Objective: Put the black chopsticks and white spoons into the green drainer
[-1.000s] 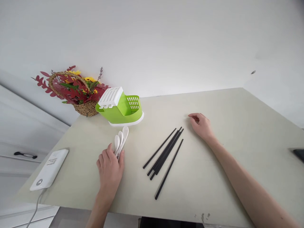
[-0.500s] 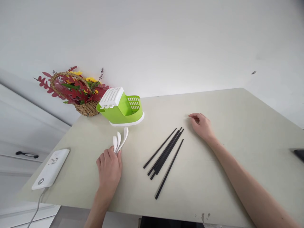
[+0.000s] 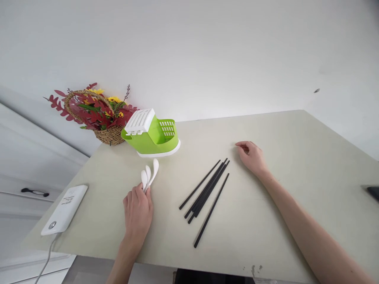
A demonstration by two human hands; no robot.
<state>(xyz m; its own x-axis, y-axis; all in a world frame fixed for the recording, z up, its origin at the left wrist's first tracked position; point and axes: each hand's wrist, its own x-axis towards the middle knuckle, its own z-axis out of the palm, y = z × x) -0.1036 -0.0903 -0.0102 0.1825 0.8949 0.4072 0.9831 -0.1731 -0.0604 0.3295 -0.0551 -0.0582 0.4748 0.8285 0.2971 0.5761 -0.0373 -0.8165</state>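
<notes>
My left hand (image 3: pixel 138 211) is closed round the handles of three white spoons (image 3: pixel 154 167), whose bowls point away from me. Most of the handles are hidden in the fingers. Just beyond the spoon bowls stands a green cutlery holder (image 3: pixel 156 147) with a white slotted top and white base. My right hand (image 3: pixel 251 156) rests on the table with loosely bent fingers, a gap by the thumb and nothing seen in it. Between my hands lie several black chopsticks (image 3: pixel 209 189), some bunched together and one apart on the right.
A wicker basket (image 3: pixel 108 135) of red and yellow flowers stands at the back left by the wall. On the table's left side lies a white power strip or box (image 3: pixel 65 209) with a grey cable (image 3: pixel 49 254). A dark object (image 3: pixel 374 192) sits at the far right edge.
The spoons in my left hand have tilted slightly, their bowls drawing a little closer together. My left hand has shifted slightly to the right; my right hand stays where it was.
</notes>
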